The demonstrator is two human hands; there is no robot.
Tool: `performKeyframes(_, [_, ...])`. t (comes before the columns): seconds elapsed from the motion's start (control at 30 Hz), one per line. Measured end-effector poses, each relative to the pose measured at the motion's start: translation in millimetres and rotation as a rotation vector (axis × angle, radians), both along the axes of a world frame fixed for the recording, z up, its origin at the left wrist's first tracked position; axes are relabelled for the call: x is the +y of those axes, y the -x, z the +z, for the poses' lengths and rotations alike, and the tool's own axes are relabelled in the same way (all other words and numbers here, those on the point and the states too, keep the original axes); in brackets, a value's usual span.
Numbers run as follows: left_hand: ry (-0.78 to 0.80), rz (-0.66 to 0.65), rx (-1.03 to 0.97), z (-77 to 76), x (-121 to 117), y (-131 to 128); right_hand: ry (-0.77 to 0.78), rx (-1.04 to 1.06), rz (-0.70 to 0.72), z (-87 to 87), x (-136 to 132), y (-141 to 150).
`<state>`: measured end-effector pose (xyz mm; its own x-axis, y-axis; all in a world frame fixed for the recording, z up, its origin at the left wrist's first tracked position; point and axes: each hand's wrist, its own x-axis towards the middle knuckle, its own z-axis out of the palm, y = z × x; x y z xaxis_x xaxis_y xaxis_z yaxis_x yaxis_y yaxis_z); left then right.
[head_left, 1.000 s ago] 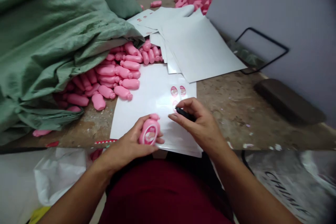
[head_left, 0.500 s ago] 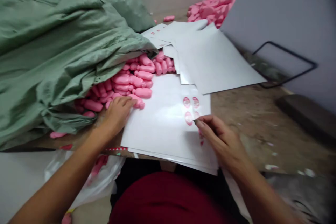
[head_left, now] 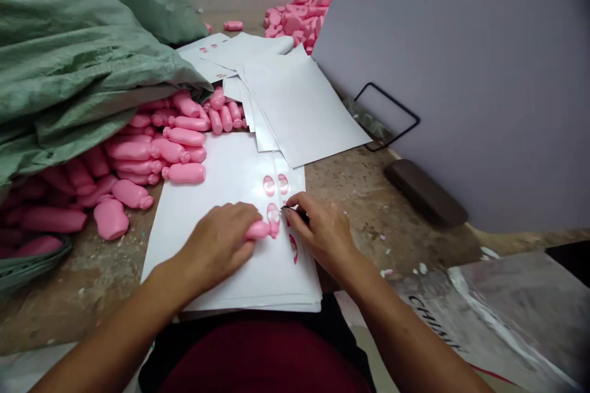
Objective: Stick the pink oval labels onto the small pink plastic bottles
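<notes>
Their left hand point(head_left: 225, 233) has brought a gripped bottle point(head_left: 258, 231) from the pile point(head_left: 133, 148) beside the stickers point(head_left: 268, 185) near the desk's point(head_left: 345, 193) front edge, where the right hand point(head_left: 327, 230) pinches a dark tool point(head_left: 302, 215).

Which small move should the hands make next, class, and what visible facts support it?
Probably the right hand should ease up the nearby oval label with its dark pointed tool: the tip sits close to that label's edge on the white sheet, while the left hand holds a pink bottle close by.
</notes>
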<state>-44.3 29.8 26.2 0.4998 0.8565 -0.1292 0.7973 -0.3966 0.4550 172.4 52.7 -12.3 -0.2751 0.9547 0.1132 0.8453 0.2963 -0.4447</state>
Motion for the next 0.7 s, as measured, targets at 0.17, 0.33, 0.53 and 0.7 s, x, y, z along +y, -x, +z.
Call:
performKeyframes(0.17, [0.076, -0.121, -0.016, -16.1, 9.4, -19.5, -0.022, -0.104, 0.058, -1.6, 7.7, 6.6])
performKeyframes(0.33, [0.085, -0.124, -0.027, -20.5, 11.6, -15.2, -0.065, -0.155, 0.054, -3.8, 7.4, 7.3])
performKeyframes(0.53, [0.066, -0.120, -0.033, -23.7, 10.2, -14.2, -0.094, -0.127, 0.063, -6.4, 5.7, 7.4])
performKeyframes(0.7, [0.077, -0.121, -0.030, -23.9, 10.5, -13.8, -0.112, -0.103, 0.057, -8.0, 3.7, 8.4])
